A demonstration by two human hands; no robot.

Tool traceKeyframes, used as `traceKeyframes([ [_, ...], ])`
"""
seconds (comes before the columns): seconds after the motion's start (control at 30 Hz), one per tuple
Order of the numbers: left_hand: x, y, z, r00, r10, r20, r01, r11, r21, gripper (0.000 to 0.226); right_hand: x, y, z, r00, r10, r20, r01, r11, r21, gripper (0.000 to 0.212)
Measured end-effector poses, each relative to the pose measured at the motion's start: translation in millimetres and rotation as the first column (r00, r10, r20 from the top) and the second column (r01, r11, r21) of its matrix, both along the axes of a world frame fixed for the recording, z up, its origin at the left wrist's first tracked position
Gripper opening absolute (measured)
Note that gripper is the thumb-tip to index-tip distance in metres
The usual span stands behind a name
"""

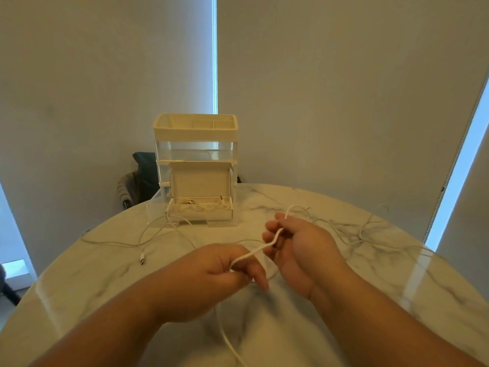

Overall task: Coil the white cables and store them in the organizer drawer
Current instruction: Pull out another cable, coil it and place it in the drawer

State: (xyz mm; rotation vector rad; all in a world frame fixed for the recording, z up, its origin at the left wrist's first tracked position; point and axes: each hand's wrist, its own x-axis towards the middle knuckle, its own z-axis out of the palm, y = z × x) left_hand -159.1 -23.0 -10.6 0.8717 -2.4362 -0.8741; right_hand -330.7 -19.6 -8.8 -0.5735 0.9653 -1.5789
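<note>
Both hands hold one white cable (pixel 258 250) above the middle of the marble table (pixel 397 287). My left hand (pixel 225 271) pinches it low; its tail drops toward the near edge. My right hand (pixel 296 242) grips it with curled fingers, a loop rising behind the fingertips. A second white cable (pixel 148 234) lies loose on the left, its plug near the middle left. More white cable (pixel 370 229) sprawls on the right. The cream organizer (pixel 195 144) stands at the far edge, its clear bottom drawer (pixel 158 205) pulled out with a small open box (pixel 201 214) of coiled cable in it.
A dark chair with a grey garment (pixel 135 181) stands behind the table at the left of the organizer. Closed blinds fill the wall behind. The round table's near edge runs close to my arms.
</note>
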Motion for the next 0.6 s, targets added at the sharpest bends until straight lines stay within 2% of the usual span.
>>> traceKeyframes([
  [0.03, 1.9, -1.5, -1.0, 0.998, -0.012, 0.065, 0.013, 1.0, -0.008, 0.019, -1.1, 0.3, 2.6, 0.998, -0.056, 0.006, 0.057, 0.998, -0.034, 0.015],
  [0.07, 6.5, -3.0, -1.8, 0.992, -0.028, 0.127, 0.025, 0.999, 0.021, 0.021, -1.0, 3.1, 6.1, 0.995, -0.101, -0.027, 0.099, 0.993, -0.068, 0.016],
  [0.13, 10.8, -13.7, -5.3, 0.991, -0.032, 0.13, 0.016, 0.992, 0.125, 0.045, -1.7, 8.5, 9.4, 0.964, -0.159, -0.213, 0.131, 0.981, -0.143, 0.029],
  [0.17, 8.5, -19.4, -7.1, 0.999, 0.021, 0.038, -0.028, 0.978, 0.208, 0.049, -1.0, 11.2, 9.4, 0.934, -0.167, -0.315, 0.106, 0.974, -0.201, 0.036],
  [0.2, 6.2, -23.1, -9.3, 0.987, 0.132, -0.094, -0.099, 0.951, 0.292, 0.04, 1.1, 14.6, 9.1, 0.898, -0.158, -0.411, 0.056, 0.967, -0.25, 0.043],
  [0.23, 5.6, -25.0, -11.0, 0.945, 0.248, -0.212, -0.155, 0.913, 0.378, 0.026, 4.0, 16.7, 7.2, 0.855, -0.138, -0.499, -0.006, 0.961, -0.276, 0.047],
  [0.27, 4.7, -27.1, -11.1, 0.889, 0.334, -0.312, -0.18, 0.883, 0.434, 0.022, 7.0, 19.1, 5.4, 0.802, -0.119, -0.585, -0.067, 0.956, -0.285, 0.048],
  [0.33, 4.4, -23.0, -9.4, 0.825, 0.349, -0.444, -0.159, 0.898, 0.41, 0.036, 12.3, 25.1, 4.4, 0.681, -0.081, -0.728, -0.191, 0.94, -0.283, 0.046],
  [0.4, 5.5, -16.7, -5.3, 0.801, 0.313, -0.511, -0.086, 0.904, 0.419, 0.059, 15.6, 31.6, 6.3, 0.577, 0.024, -0.817, -0.364, 0.902, -0.23, 0.045],
  [0.43, 5.6, -12.5, -3.1, 0.772, 0.313, -0.554, -0.051, 0.898, 0.437, 0.061, 17.2, 34.1, 6.8, 0.496, 0.077, -0.865, -0.448, 0.876, -0.179, 0.044],
  [0.5, 4.1, -8.7, 1.0, 0.667, 0.367, -0.649, -0.024, 0.881, 0.473, 0.048, 19.5, 35.5, 6.1, 0.333, 0.105, -0.937, -0.524, 0.847, -0.091, 0.042],
  [0.53, 2.9, -9.5, 3.8, 0.603, 0.414, -0.682, -0.019, 0.862, 0.506, 0.042, 18.3, 33.8, 4.7, 0.296, 0.142, -0.944, -0.537, 0.843, -0.042, 0.04],
  [0.6, 8.0, -14.1, 7.6, 0.442, 0.508, -0.739, 0.055, 0.807, 0.588, 0.032, 8.9, 28.8, 4.7, 0.289, 0.29, -0.912, -0.529, 0.842, 0.1, 0.035],
])
